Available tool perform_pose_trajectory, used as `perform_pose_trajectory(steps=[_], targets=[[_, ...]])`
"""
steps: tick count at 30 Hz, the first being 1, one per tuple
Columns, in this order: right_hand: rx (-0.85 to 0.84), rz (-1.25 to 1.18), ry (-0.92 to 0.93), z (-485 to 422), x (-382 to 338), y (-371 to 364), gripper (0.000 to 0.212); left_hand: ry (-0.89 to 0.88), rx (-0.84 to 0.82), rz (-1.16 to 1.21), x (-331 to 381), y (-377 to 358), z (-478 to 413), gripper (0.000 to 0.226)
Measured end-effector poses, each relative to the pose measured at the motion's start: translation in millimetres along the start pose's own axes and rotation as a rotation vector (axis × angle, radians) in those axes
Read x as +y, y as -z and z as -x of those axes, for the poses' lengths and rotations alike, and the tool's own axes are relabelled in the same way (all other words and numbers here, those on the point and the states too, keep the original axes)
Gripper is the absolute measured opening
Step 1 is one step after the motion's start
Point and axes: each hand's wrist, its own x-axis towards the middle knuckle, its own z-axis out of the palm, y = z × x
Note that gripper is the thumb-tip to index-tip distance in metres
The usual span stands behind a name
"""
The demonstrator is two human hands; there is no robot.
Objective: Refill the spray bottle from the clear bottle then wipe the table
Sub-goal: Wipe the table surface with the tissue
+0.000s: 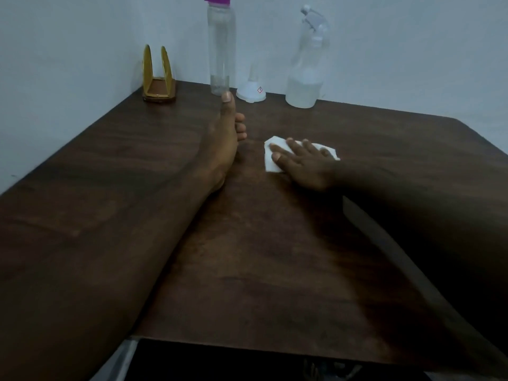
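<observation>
While resting edge-down on the table (275, 243), left hand (222, 138) lying loosely open, holding nothing. Right hand (305, 163) pressing flat-fingered on white cloth (272, 160). Standing against wall: clear bottle (221, 50), funnel (251, 90), spray bottle (306, 67).

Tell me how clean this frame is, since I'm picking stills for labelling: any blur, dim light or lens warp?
Head view: dim, flat light; dark table swallows forearm edges; right hand on the white tissue slightly motion-blurred; wide-angle bends the table edges; clear bottle top is cropped.
</observation>
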Motion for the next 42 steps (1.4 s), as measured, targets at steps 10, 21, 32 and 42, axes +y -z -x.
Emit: perform_pose_trajectory(steps=[10, 21, 32, 42], targets=[[0.042, -0.035, -0.114, -30, 5, 4, 0.059, -0.024, 0.059, -0.026, 0, 3, -7, 0.064], [0.041, -0.024, -0.128, -51, -1, 8, 0.057, -0.023, 0.106, -0.019, 4, 5, -6, 0.063], [0.03, -0.009, -0.11, -66, -16, 12, 0.062, -0.038, 0.056, -0.113, 8, 3, -3, 0.057], [0.025, -0.022, -0.174, -95, -12, 20, 0.08, -0.076, 0.028, -0.181, 9, -2, -4, 0.047]])
